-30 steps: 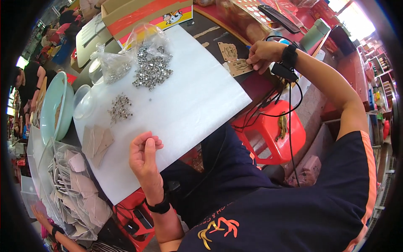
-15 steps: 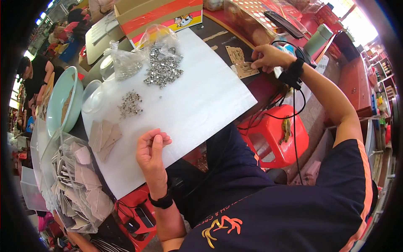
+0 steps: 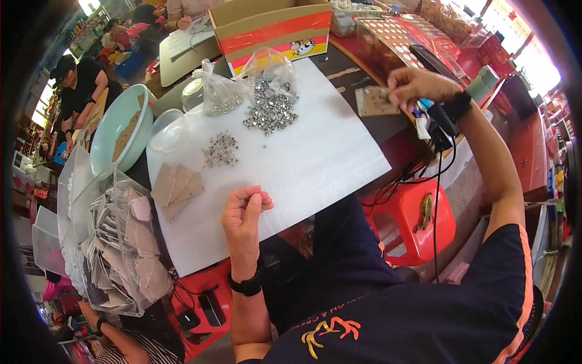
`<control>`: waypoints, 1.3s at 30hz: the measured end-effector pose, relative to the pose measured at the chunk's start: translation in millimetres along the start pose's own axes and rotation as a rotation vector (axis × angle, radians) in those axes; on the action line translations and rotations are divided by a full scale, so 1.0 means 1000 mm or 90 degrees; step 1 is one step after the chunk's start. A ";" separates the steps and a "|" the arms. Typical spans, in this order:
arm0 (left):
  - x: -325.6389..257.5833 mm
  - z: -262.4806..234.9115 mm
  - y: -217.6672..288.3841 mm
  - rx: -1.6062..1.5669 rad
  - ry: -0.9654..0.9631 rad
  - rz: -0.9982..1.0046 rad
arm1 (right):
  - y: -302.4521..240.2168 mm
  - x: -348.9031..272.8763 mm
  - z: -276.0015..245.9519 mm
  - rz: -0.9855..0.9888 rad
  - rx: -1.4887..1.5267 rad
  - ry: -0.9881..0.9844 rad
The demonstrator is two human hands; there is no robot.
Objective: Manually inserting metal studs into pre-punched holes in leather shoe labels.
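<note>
At the far right of the table, my right hand (image 3: 418, 88) pinches the right edge of a small flat tan board (image 3: 374, 101). The board looks blurred, and its cut-out pattern barely shows. My left hand (image 3: 244, 212) hovers over the near edge of the white sheet (image 3: 321, 151), its fingers curled and thumb pressed across them. Whatever lies inside that curl is hidden. Beyond it is a small pile of little metal pieces (image 3: 221, 150). A larger heap of shiny metal pieces (image 3: 270, 106) spills from a clear plastic bag (image 3: 273, 64).
Flat grey-tan pieces (image 3: 176, 188) lie on the sheet's left side. Left of them stand a clear bin (image 3: 163, 246) of similar pieces and a pale green basin (image 3: 142, 130). A cardboard box (image 3: 273, 30) sits at the back. Black cables (image 3: 403, 182) hang above a red stool (image 3: 418, 224).
Two patterned tan boards lay side by side under my right hand; now one blurred board shows in its grip. My left hand keeps its curl. The whole view has shifted.
</note>
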State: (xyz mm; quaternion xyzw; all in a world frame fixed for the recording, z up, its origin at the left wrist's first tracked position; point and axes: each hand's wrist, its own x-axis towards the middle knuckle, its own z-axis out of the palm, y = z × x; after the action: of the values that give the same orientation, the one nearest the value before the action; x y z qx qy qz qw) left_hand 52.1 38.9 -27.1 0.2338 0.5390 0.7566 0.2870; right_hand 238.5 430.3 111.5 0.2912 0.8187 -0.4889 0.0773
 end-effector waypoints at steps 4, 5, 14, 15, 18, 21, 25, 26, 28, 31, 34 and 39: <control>-0.002 0.000 0.001 0.000 0.001 0.009 | -0.054 0.034 -0.023 -0.218 0.156 0.023; -0.002 0.001 0.001 0.000 0.004 0.008 | -0.074 0.046 -0.037 -0.280 0.049 0.022; -0.001 0.000 0.002 -0.021 -0.003 -0.005 | -0.105 0.095 -0.057 -0.416 0.207 0.078; -0.001 0.000 0.001 -0.025 -0.006 -0.006 | -0.092 0.095 -0.047 -0.334 0.049 0.112; -0.001 0.000 0.002 -0.020 -0.013 -0.004 | -0.057 0.086 -0.007 -0.045 -0.245 0.181; -0.001 -0.001 0.000 -0.013 -0.010 -0.007 | -0.027 0.079 0.009 0.104 -0.367 0.090; 0.000 -0.002 -0.001 -0.007 -0.014 0.003 | 0.031 0.089 0.023 -0.007 -0.493 0.161; 0.000 -0.001 0.000 0.003 -0.012 0.004 | 0.046 0.094 0.022 -0.131 -0.580 0.205; -0.001 -0.003 0.000 0.021 0.013 0.005 | 0.048 0.093 0.025 -0.135 -0.520 0.194; -0.001 -0.004 -0.003 0.013 0.008 0.011 | 0.032 0.082 0.028 0.029 -0.387 0.158; -0.002 -0.001 -0.002 -0.004 -0.012 0.015 | 0.057 0.087 0.013 -0.074 -0.386 0.138; -0.001 -0.001 -0.001 -0.001 -0.017 0.018 | 0.029 0.064 0.003 -0.060 -0.362 0.115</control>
State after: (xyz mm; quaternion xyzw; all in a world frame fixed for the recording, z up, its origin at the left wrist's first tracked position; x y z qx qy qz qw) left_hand 52.4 37.4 -28.3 0.2515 0.5314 0.7575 0.2838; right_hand 201.3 464.1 62.0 0.2621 0.9389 -0.2151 0.0597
